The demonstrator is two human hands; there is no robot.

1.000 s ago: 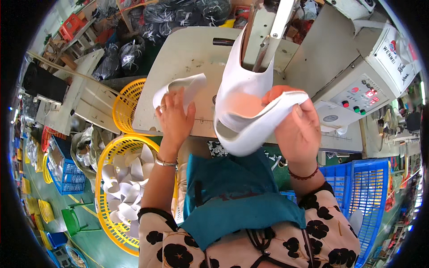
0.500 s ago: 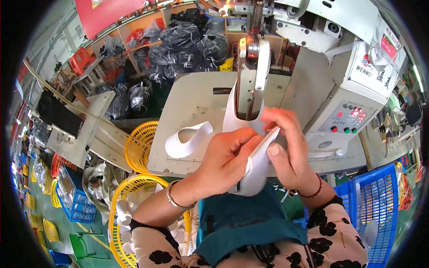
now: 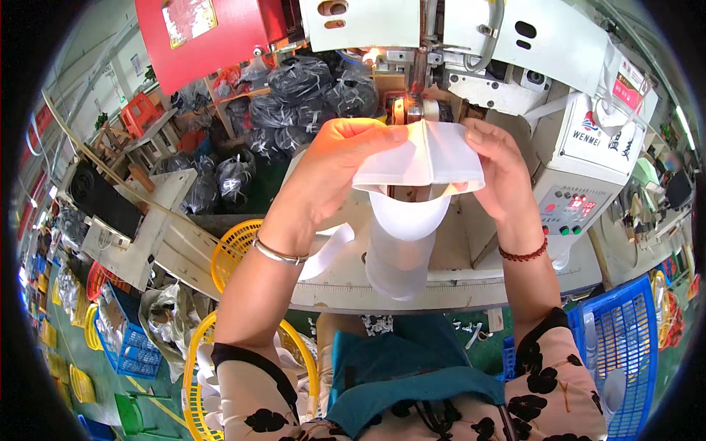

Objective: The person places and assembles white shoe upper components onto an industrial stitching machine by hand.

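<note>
both hands, left hand (image 3: 331,176) and right hand (image 3: 504,173), pinch white fabric piece (image 3: 423,158).

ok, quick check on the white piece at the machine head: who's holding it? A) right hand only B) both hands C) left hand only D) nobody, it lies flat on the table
B: the left hand grips the left edge of the white piece and the right hand grips its right edge, holding it up just in front of the sewing machine, clear of the work table.
</note>
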